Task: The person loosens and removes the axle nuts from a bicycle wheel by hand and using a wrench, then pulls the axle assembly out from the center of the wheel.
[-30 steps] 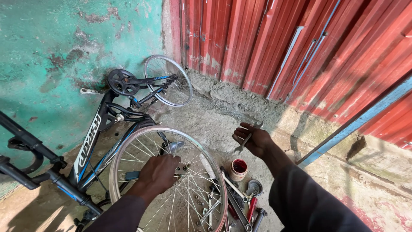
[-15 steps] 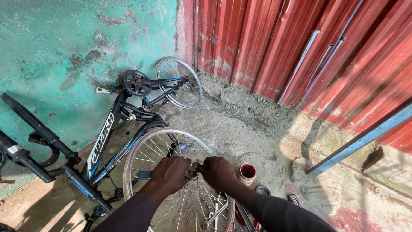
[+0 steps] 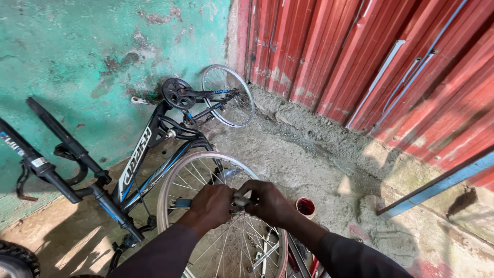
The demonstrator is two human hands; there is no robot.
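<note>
wheel [image 3: 206,216] | both hands at hub — left hand [image 3: 213,202], right hand [image 3: 267,202] closed

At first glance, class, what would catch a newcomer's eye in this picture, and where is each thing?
Low in the middle, the left hand and right hand meet at the hub of a bare spoked wheel. Behind it, a black bicycle frame leans upside down against the peeling green wall. Red corrugated sheeting fills the right side.

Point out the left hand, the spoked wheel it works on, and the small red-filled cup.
left hand [image 3: 213,202], head view, back of the hand
spoked wheel [image 3: 177,175], head view, upper left rim
red-filled cup [image 3: 305,207], head view, red inside
</note>
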